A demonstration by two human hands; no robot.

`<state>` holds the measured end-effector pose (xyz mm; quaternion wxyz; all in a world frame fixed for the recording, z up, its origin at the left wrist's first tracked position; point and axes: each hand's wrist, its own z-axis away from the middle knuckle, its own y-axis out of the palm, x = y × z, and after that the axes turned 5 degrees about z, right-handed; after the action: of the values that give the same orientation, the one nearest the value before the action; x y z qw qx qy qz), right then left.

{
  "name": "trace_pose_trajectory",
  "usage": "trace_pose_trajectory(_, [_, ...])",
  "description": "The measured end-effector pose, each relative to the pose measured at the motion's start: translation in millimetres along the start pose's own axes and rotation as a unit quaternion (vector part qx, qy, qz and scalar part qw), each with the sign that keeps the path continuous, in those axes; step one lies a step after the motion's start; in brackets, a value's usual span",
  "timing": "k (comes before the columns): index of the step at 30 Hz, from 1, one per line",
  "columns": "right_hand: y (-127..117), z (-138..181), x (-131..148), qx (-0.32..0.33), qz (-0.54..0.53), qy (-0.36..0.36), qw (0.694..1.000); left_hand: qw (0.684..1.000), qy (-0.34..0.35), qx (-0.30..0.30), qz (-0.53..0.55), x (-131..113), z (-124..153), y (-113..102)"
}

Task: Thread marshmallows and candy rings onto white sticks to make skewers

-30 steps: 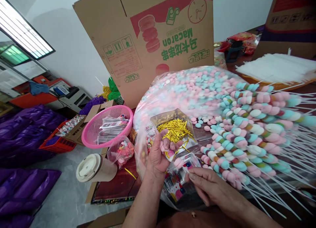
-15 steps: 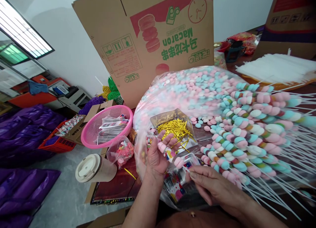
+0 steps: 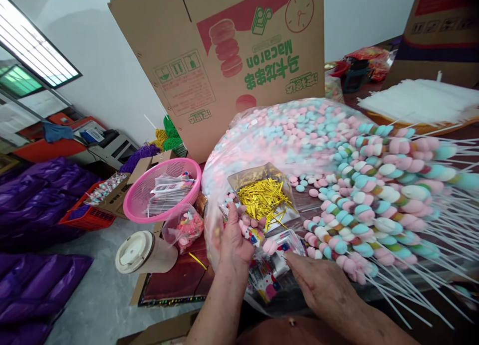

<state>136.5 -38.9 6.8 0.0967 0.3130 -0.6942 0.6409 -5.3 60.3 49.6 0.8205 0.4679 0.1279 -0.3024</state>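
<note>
My left hand [image 3: 235,238] is curled round the candy end of a marshmallow skewer [image 3: 262,239], its pink and white pieces showing between the fingers. My right hand [image 3: 321,284] lies just right of it, fingers together on a clear printed wrapper bag [image 3: 275,265] below the skewer. Behind my hands sits a clear bag of gold twist ties [image 3: 264,195]. To the right is a large pile of pastel marshmallow skewers [image 3: 377,210] with white sticks fanning out.
A big plastic bag of pink and blue candies [image 3: 284,130] leans against an open Macaron carton [image 3: 224,61]. A pink basket [image 3: 147,210] of wrappers, a lidded cup [image 3: 144,254] and a small bag of sweets [image 3: 187,229] stand left. Purple bags [image 3: 33,200] cover the floor.
My left hand has closed tighter round the skewer's candy end and shifted slightly left. My right hand has slid a little lower and right on the wrapper bag.
</note>
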Motion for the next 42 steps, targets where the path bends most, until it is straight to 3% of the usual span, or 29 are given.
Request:
trace_pose_trajectory(3, [-7.0, -2.6, 7.1, 0.045, -0.156, 0.061, 0.985, 1.000, -0.011, 0.018, -0.009, 4.0, 3.3, 0.0])
trace_pose_trajectory(6, [-9.6, -6.1, 14.2, 0.095, -0.299, 0.138, 0.939, 0.999, -0.007, 0.043, -0.002, 10.7, 6.0, 1.6])
trace_pose_trajectory(9, [-6.5, -7.9, 19.7, 0.097, -0.334, 0.149, 0.926, 0.997, -0.016, 0.080, 0.017, 20.6, 8.8, 3.9])
trace_pose_trajectory(13, [-1.2, -6.1, 17.2, 0.003, -0.251, 0.102, 0.963, 0.995, -0.026, 0.092, -0.008, 27.0, 10.5, 3.3])
trace_pose_trajectory(16, [2.2, -3.7, 5.8, -0.094, -0.127, 0.062, 0.986, 0.997, 0.015, 0.061, -0.050, 22.6, 9.1, -1.1])
trace_pose_trajectory(18, [4.2, -2.9, -1.9, -0.161, -0.010, 0.029, 0.986, 0.995, 0.071, 0.025, -0.067, 18.1, 8.9, -2.9])
trace_pose_trajectory(21, [5.5, -3.1, -6.7, -0.233, 0.163, -0.029, 0.958, 0.984, 0.155, 0.005, -0.087, 13.4, 12.3, 0.5])
trace_pose_trajectory(23, [5.4, -3.2, -4.7, -0.250, 0.228, -0.061, 0.939, 0.978, 0.180, 0.015, -0.100, 12.8, 15.5, 5.2])
trace_pose_trajectory(25, [5.7, -2.3, 0.0, -0.260, 0.239, -0.091, 0.931, 0.982, 0.158, 0.026, -0.099, 14.5, 17.1, 7.9])
trace_pose_trajectory(30, [9.9, 1.2, 12.5, -0.210, 0.129, -0.086, 0.965, 0.994, 0.001, 0.109, 0.032, 26.9, 14.6, -2.2])
trace_pose_trajectory(33, [8.3, 0.4, 11.6, -0.220, 0.139, -0.077, 0.963, 0.985, -0.063, 0.153, 0.039, 31.3, 12.7, -8.4])
trace_pose_trajectory(36, [1.3, -1.6, 4.2, -0.257, 0.215, -0.072, 0.940, 0.991, -0.054, 0.122, -0.009, 26.9, 10.3, -6.7])
trace_pose_trajectory(40, [-5.7, -1.6, -1.3, -0.248, 0.279, -0.072, 0.925, 0.997, 0.049, 0.041, -0.053, 14.6, 6.4, 2.2])
trace_pose_trajectory(42, [-5.4, -0.6, 0.3, -0.239, 0.285, -0.080, 0.925, 0.997, 0.047, 0.011, -0.056, 11.1, 4.7, 6.0])
